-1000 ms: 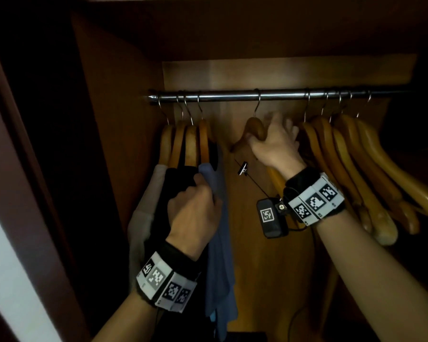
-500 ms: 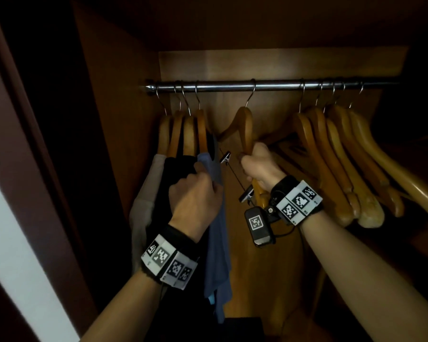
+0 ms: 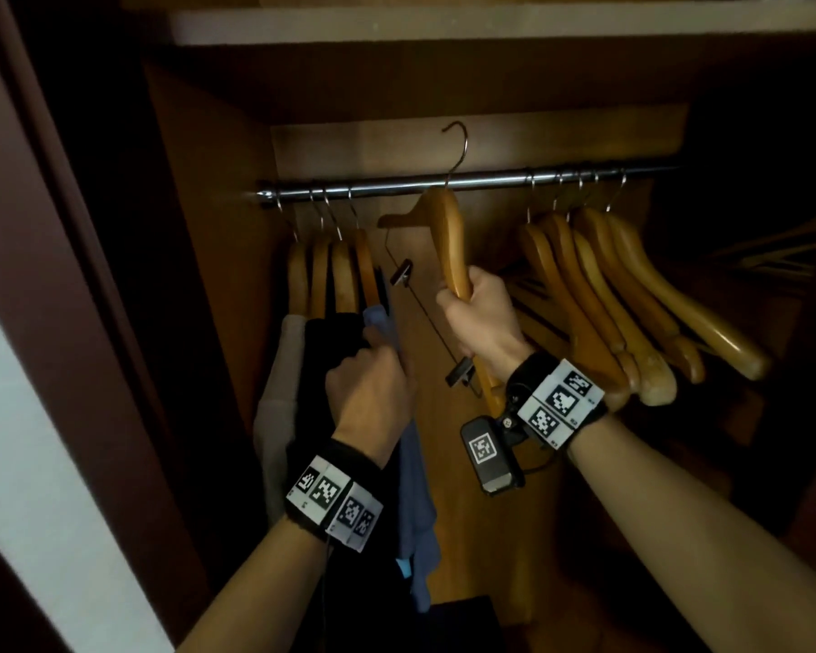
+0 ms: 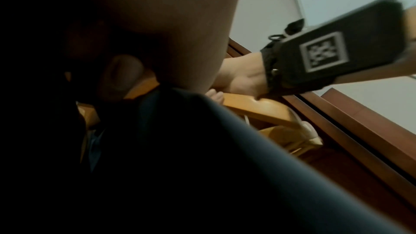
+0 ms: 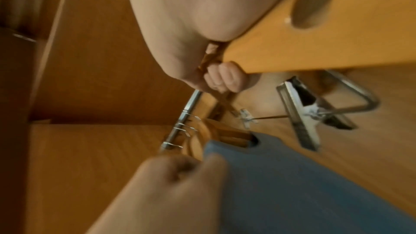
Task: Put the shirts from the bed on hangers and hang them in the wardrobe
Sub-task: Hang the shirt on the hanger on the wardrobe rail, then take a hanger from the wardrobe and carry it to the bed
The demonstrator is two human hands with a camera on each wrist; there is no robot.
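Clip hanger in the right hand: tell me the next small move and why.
Probably draw the clip hanger back out of the wardrobe toward the bed. Its hook is already above the rail, the right hand holds it bare, and the left hand is parting the hung shirts.

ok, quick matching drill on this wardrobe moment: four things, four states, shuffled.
Things:
1. clip hanger
2. blue shirt
3. right hand
4. bare hangers

States:
A. hung at the rail's right end
B. hook clear above the rail
C. on a hanger at the left
D. wrapped round a wooden arm

Pairs: 1-B, 2-C, 3-D, 4-A
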